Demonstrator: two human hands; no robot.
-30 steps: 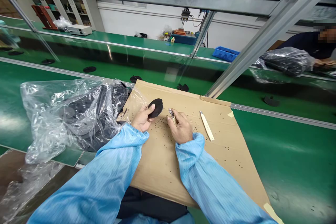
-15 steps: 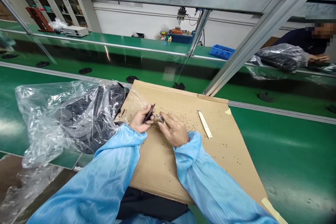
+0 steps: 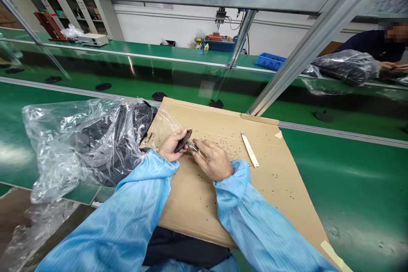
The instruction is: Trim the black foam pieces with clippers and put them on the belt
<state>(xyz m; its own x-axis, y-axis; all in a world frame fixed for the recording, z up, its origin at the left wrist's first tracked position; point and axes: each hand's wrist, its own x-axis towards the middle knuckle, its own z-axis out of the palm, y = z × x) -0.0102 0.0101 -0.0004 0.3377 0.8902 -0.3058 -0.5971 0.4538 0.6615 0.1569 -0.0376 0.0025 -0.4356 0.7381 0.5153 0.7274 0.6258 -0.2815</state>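
My left hand (image 3: 172, 146) is closed on a thin, dark round plastic piece (image 3: 182, 141), held tilted above the cardboard sheet (image 3: 188, 199). Between the fingers of my right hand (image 3: 214, 159) is a small shiny metal nail clipper (image 3: 193, 146). Its tip is at the right edge of the dark piece; whether it bites the edge I cannot tell. Many tiny black scraps (image 3: 234, 151) are strewn over the cardboard around my hands. A cream-coloured slim cutter knife (image 3: 249, 149) lies to the right of my right hand.
On the left lies a clear plastic bag (image 3: 105, 140) full of black parts. Beyond the cardboard, several black pieces (image 3: 216, 103) rest on the green belt. A metal post (image 3: 302, 55) slants up on the right. Across the line sits a co-worker (image 3: 366, 44) beside a blue bin (image 3: 270, 61).
My left hand has turned the dark piece so more of its flat face shows. The nail clipper has come up to its edge. The view has shifted slightly.
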